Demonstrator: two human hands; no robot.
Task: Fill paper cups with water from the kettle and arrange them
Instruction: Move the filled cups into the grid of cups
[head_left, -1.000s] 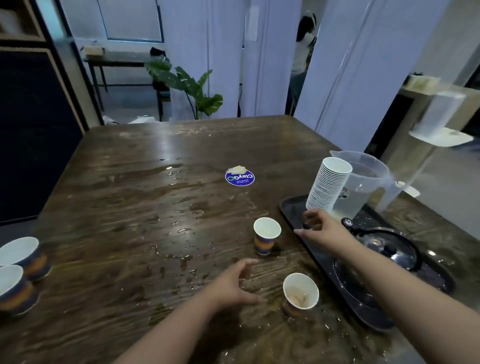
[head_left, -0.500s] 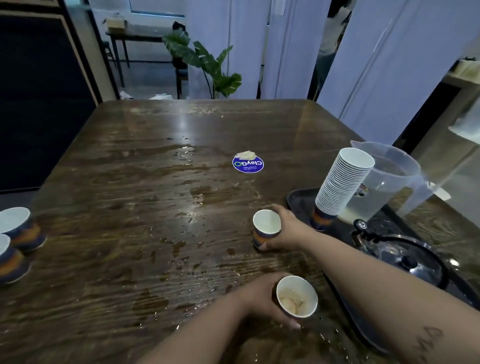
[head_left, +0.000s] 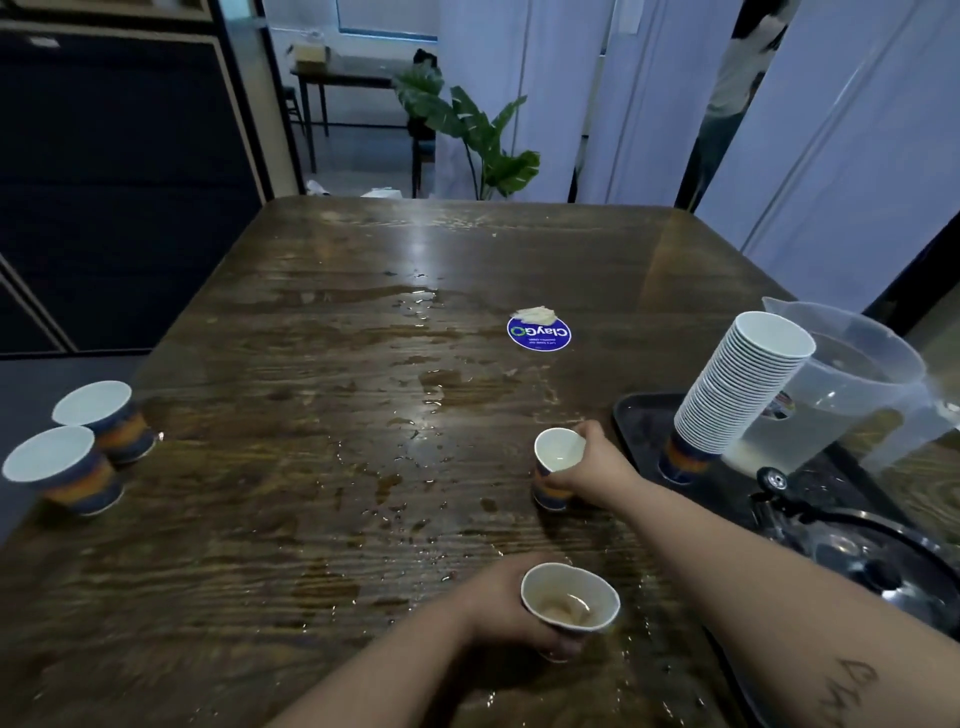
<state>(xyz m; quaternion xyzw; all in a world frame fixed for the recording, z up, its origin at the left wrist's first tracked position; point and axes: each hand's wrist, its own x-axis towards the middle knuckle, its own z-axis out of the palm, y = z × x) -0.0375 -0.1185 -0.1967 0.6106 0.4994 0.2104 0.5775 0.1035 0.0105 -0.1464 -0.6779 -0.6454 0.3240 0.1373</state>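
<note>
A wide stretch of the wet wooden table (head_left: 311, 467) lies open between the hands and the left edge. Two paper cups (head_left: 78, 447) are seen at that left edge, touching each other, the nearer one partly over the rim. The right side is bounded by a black tray (head_left: 639, 415).

The near cup (head_left: 570, 603) is gripped by the left hand (head_left: 511, 608), fingers curled round its wall; its rim is squeezed oval and a little liquid is seen inside. The far cup (head_left: 557, 460) is held by the right hand (head_left: 592, 470), thumb and fingers wrapped round its side, just beside the tray's left edge.

On the tray a leaning stack of cups (head_left: 737, 389) stands against a clear plastic jug (head_left: 852, 395) holding water. The kettle (head_left: 872, 561) sits nearer, its lid and handle visible. A blue round sticker (head_left: 539, 332) lies on the mid-table, well apart from both held cups, with a pale scrap touching its far side.

The kettle is cut off by the right frame edge and partly hidden behind the right forearm. The tray's near end is hidden likewise. The near cup's base is hidden, so contact with the table cannot be told.
</note>
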